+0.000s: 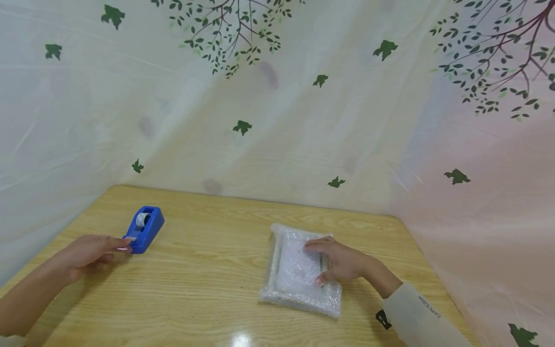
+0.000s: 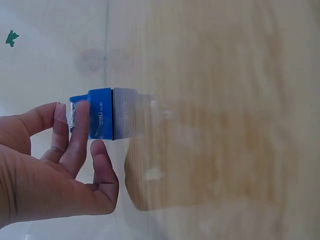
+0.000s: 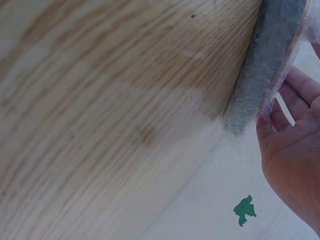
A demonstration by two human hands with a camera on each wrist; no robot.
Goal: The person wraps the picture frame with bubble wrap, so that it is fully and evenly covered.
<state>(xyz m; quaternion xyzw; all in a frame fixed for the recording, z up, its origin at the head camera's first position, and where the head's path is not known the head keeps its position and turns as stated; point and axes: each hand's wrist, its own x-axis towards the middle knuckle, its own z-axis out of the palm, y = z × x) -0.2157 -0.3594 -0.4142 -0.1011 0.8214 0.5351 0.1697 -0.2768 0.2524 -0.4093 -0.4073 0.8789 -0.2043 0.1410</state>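
Observation:
At the left of the head view, a blue tape dispenser [image 1: 147, 231] stands on the table with a roll of clear tape [image 1: 142, 220] in it. My left hand [image 1: 93, 253] is at its cutting end and pinches a short end of clear tape [image 2: 60, 112] between the fingers. In the left wrist view, the blue dispenser [image 2: 101, 114] shows white lettering. A flat rectangular package in bubble wrap [image 1: 299, 270] lies right of the middle. My right hand [image 1: 347, 260] rests on its top, thumb and fingers spread. The right wrist view shows the package's edge [image 3: 265, 70] beside my fingers.
The wood-grain table [image 1: 195, 279] ends at a pale curtain [image 1: 286, 144] printed with leaves, which rises at the back and both sides. A small black object [image 1: 383, 319] shows by the right sleeve [image 1: 418, 313].

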